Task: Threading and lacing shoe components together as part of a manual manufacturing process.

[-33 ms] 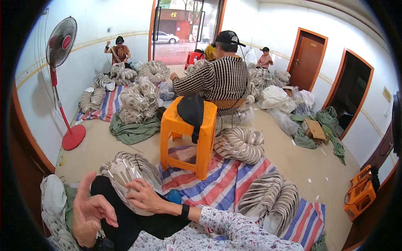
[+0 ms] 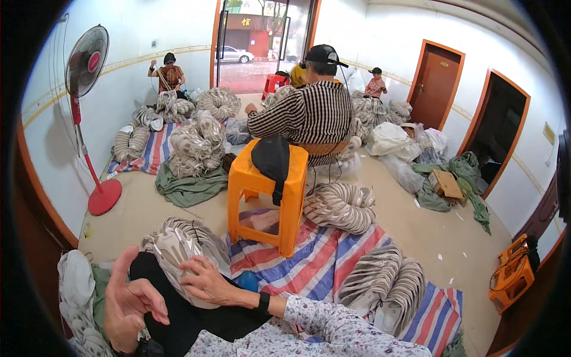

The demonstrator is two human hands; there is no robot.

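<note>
Red flr fan [image 2: 93, 60], ctr orng stool [image 2: 292, 193], brn door [image 2: 436, 84]

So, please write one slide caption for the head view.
Right hand over a pale bundle, left hand beside it, thumb raised.

Bright indoor light, with daylight from the glass doorway [image 2: 254, 50]; a soft shadow behind the floor fan [image 2: 88, 58]; straight edges bow, corners fall to black

Bundle [image 2: 208, 238]: 1 curved stack of off-white and beige pcs., approx. shoe-upper shape, nested closely w/ edges fanned; nearest pc. turned broad face up, its lower part partly covered; stack lies against black trousers [image 2: 232, 319].
</note>
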